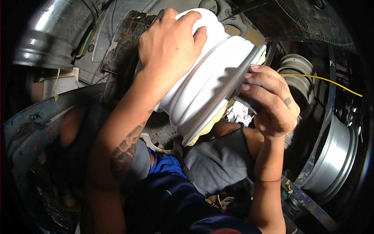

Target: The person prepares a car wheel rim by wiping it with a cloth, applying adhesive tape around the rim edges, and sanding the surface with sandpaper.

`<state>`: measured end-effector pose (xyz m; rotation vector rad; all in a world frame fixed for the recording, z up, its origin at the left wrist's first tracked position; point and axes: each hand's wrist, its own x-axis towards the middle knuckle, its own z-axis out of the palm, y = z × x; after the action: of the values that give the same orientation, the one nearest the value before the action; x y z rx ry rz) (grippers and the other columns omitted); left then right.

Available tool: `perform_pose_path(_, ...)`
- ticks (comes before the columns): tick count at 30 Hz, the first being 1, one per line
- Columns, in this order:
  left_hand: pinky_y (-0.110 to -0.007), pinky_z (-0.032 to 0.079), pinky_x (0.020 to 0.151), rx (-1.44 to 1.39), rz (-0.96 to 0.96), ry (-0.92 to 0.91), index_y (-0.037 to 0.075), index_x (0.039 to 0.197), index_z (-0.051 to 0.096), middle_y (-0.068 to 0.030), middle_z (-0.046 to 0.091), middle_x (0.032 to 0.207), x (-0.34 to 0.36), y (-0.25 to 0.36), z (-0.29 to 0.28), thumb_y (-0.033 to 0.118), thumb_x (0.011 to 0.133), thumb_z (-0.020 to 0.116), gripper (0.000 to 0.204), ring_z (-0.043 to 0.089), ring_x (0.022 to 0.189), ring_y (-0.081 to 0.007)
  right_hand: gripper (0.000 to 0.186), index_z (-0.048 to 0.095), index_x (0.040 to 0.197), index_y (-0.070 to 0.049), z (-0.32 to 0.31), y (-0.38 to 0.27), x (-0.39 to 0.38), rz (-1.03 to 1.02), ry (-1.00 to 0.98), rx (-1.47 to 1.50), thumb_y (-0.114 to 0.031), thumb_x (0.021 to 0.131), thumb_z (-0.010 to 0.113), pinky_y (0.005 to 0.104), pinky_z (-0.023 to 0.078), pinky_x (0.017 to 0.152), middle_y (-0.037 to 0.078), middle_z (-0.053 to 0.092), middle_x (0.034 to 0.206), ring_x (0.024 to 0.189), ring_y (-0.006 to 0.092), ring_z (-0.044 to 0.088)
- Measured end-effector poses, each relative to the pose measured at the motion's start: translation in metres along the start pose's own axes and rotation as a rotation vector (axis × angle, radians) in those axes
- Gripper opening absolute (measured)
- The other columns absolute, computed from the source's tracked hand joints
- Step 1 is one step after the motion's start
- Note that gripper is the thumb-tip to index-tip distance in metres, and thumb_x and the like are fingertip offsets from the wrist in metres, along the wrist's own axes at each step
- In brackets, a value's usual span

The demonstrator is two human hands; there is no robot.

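A white painted wheel rim (206,82) is held up in front of me, tilted, above my lap. My left hand (169,43) lies over its upper left side, fingers curled across the top edge. My right hand (270,99) grips the rim's right flange, where a strip of yellowish masking tape (212,124) runs along the edge. My tattooed left forearm (124,144) crosses the lower left. The rim's far face is hidden from me.
A bare silver rim (335,156) leans at the lower right, and a dusty grey rim (298,80) stands behind my right hand. A yellow cable (331,82) runs off to the right. A shiny metal duct (54,35) fills the upper left. A blue barrel edge (35,124) curves at left.
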<state>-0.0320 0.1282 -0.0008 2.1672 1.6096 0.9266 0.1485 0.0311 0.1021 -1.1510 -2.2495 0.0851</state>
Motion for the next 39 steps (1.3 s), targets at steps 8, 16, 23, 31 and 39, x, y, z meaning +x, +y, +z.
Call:
perform_pose_path(8, -0.046, 0.055, 0.074, -0.217, 0.159, 0.024, 0.017, 0.126, 0.068, -0.0123, 0.067, 0.103, -0.002, 0.007, -0.029, 0.029, 0.094, 0.065, 0.035, 0.069, 0.09, -0.0335, 0.033, 0.082, 0.099, -0.007, 0.001, -0.009, -0.003, 0.052, -0.055, -0.119, -0.01, 0.067, 0.074, 0.0413, 0.059, 0.093, 0.008, 0.074, 0.099, 0.104, 0.0306, 0.072)
perform_pose_path(16, -0.052, 0.052, 0.077, -0.106, 0.047, -0.134, 0.019, 0.126, 0.068, -0.0159, 0.065, 0.106, -0.002, -0.003, -0.021, 0.031, 0.095, 0.062, 0.034, 0.067, 0.093, -0.0386, 0.031, 0.082, 0.099, -0.007, -0.001, -0.011, 0.0, 0.049, -0.13, -0.137, -0.015, 0.071, 0.072, 0.0396, 0.06, 0.09, 0.007, 0.076, 0.101, 0.103, 0.029, 0.072)
perform_pose_path(23, -0.051, 0.053, 0.078, -0.136, 0.036, -0.169, 0.019, 0.125, 0.068, -0.0166, 0.065, 0.106, 0.0, 0.002, -0.021, 0.032, 0.095, 0.062, 0.034, 0.068, 0.094, -0.0388, 0.026, 0.08, 0.097, -0.003, 0.006, -0.006, -0.008, -0.115, -0.094, -0.133, -0.018, 0.076, 0.076, 0.0389, 0.061, 0.086, 0.008, 0.077, 0.101, 0.099, 0.0282, 0.071)
perform_pose_path(31, -0.051, 0.054, 0.077, -0.084, 0.044, -0.12, 0.019, 0.125, 0.069, -0.0169, 0.066, 0.106, 0.0, -0.003, -0.013, 0.033, 0.094, 0.063, 0.034, 0.068, 0.093, -0.0389, 0.023, 0.081, 0.101, -0.007, 0.007, -0.012, -0.012, -0.133, -0.177, -0.099, -0.013, 0.079, 0.076, 0.0407, 0.059, 0.088, 0.007, 0.076, 0.109, 0.105, 0.0263, 0.07)
perform_pose_path(39, -0.051, 0.054, 0.077, -0.088, 0.047, -0.119, 0.019, 0.124, 0.07, -0.0173, 0.066, 0.106, 0.0, 0.0, -0.013, 0.033, 0.094, 0.064, 0.033, 0.069, 0.092, -0.039, 0.029, 0.081, 0.102, -0.008, 0.012, -0.021, -0.03, -0.196, -0.174, -0.144, -0.009, 0.074, 0.076, 0.0415, 0.058, 0.092, 0.006, 0.076, 0.107, 0.106, 0.0237, 0.07)
